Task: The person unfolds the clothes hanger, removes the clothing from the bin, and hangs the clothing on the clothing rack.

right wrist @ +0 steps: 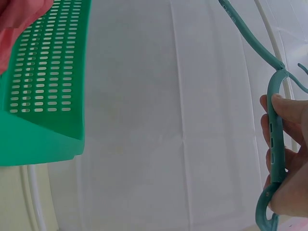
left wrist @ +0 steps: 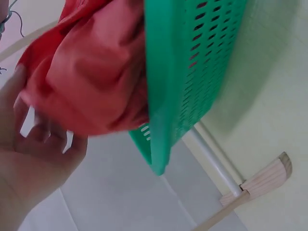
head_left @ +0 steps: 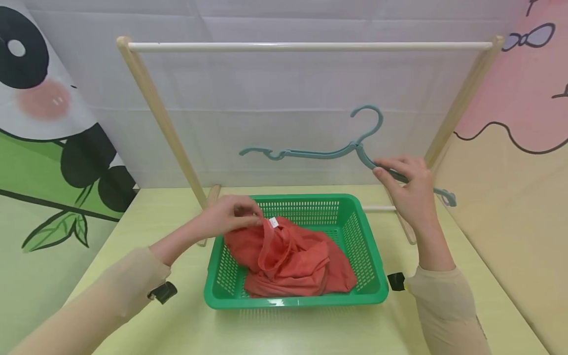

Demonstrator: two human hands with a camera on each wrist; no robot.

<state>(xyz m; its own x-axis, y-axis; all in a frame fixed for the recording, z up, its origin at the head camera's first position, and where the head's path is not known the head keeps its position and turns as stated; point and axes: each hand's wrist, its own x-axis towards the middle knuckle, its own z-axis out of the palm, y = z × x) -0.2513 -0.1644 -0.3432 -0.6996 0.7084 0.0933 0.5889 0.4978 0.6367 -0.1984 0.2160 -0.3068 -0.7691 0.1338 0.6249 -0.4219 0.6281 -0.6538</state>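
A red garment (head_left: pixel 301 261) with a white tag lies bunched in the green plastic basket (head_left: pixel 377 276). My left hand (head_left: pixel 228 214) pinches the garment's edge beside the tag, at the basket's back left. In the left wrist view the thumb and fingers meet the red cloth (left wrist: pixel 96 72). Up to the right, my right hand (head_left: pixel 410 190) grips one arm of a blue-green clothes hanger (head_left: pixel 319 154). The hanger is in the air above the basket, hook upward, its other arm reaching left. In the right wrist view fingers wrap the hanger's slotted arm (right wrist: pixel 275 139).
Behind the basket stands a rack with a white rail (head_left: pixel 310 47) and wooden posts (head_left: pixel 159 113). Its feet (head_left: pixel 406 227) rest on the pale yellow table (head_left: pixel 146 315). A white cloth backdrop (head_left: pixel 284 98) hangs behind, with cartoon-printed panels (head_left: pixel 57 148) at both sides.
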